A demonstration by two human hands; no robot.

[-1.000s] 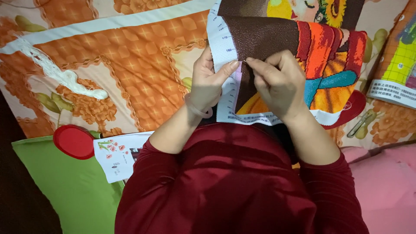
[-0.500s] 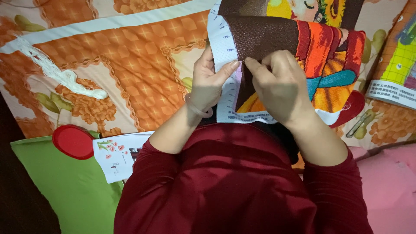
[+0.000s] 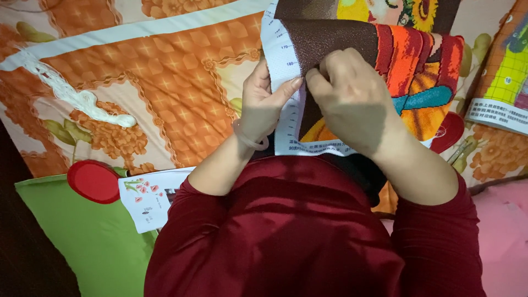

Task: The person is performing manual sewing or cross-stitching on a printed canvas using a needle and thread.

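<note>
Taking the embroidery cloth (image 3: 352,49) as the landmark and reading from the left: far to its left a green cushion (image 3: 82,242) lies at the lower corner, with a round red patch (image 3: 94,181) on its upper edge and a white printed sheet (image 3: 146,201) with small flowers just beside that patch, partly tucked under the person's red sleeve (image 3: 231,231). Above these, still left of the cloth, a skein of white thread (image 3: 77,99) lies on the orange patterned bedspread (image 3: 176,71). No container shows anywhere in view. The left hand (image 3: 264,102) grips the cloth's white ruled border, thumb on the front and fingers behind it, a pale bracelet (image 3: 250,140) on the wrist. The cloth itself is held up in front of the chest, brown at its left part, with orange, red and teal patches to the right; its top runs out of the frame. The right hand (image 3: 355,96) is clenched on the brown area, fingertips pinched together, but whether it holds a needle cannot be made out, since the fingers hide it. Right of the cloth a grid chart (image 3: 506,77) in yellow and green is cut off by the frame edge, and below it lies a pink cover (image 3: 506,236).
</note>
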